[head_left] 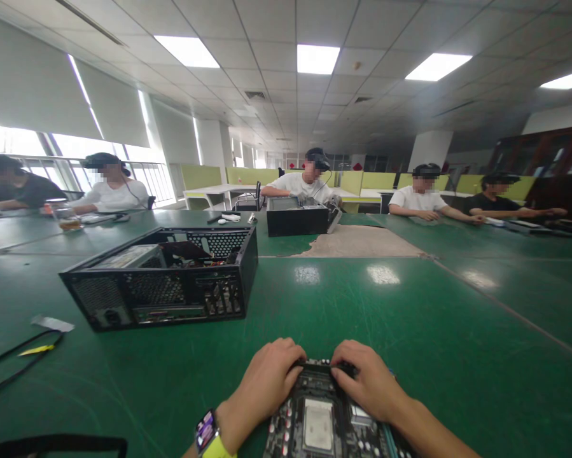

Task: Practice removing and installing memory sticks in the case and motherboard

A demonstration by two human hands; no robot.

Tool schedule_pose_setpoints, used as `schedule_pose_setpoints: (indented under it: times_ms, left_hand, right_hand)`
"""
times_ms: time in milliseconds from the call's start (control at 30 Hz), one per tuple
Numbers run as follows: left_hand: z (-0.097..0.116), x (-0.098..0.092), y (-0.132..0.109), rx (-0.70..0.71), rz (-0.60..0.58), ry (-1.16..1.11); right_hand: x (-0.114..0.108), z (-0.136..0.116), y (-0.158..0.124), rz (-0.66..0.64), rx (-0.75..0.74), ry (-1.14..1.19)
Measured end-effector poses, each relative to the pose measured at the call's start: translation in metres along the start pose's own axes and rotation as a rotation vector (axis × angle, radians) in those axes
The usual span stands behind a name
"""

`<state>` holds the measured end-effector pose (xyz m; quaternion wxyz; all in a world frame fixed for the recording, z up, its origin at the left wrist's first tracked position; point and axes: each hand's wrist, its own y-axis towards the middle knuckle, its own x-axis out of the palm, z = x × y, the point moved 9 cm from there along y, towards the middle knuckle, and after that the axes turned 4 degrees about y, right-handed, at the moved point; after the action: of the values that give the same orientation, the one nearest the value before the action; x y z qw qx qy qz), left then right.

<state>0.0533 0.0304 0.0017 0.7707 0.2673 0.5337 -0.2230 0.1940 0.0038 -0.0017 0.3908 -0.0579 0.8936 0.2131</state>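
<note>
A motherboard (341,427) lies on the green table in front of me, cut off by the bottom of the view. Near its middle is a square metal-topped processor (319,425). Along the board's far side runs a thin dark strip that looks like a RAM stick (317,367). My left hand (272,376) pinches the strip's left end, thumb and fingers together. At its right end, my right hand (368,380) is closed with curled fingers and thumb. The fingertips partly hide both ends of the strip.
An open black computer case (166,286) stands ahead on the left. A black cable (18,356) with a yellow tag lies at the left edge. Farther back, a co-worker (309,181) sits behind another case (298,219). Other people sit at both sides.
</note>
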Motion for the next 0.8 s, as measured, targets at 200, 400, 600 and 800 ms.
schedule_pose_setpoints:
  times_ms: [200,400,600,800]
  left_hand:
    - [0.0,0.001,0.001,-0.008,0.023,-0.012]
    - [0.001,0.0,0.001,-0.006,0.026,-0.04]
    - [0.0,0.001,0.004,-0.012,-0.003,-0.039]
    - [-0.004,0.001,0.001,-0.022,0.007,-0.038]
  right_hand:
    - [0.0,0.001,0.001,-0.005,0.015,0.002]
    - [0.002,0.004,0.001,-0.004,0.045,-0.006]
    - [-0.007,0.002,-0.001,-0.057,0.112,-0.108]
    - [-0.038,-0.025,-0.013,-0.183,0.261,-0.459]
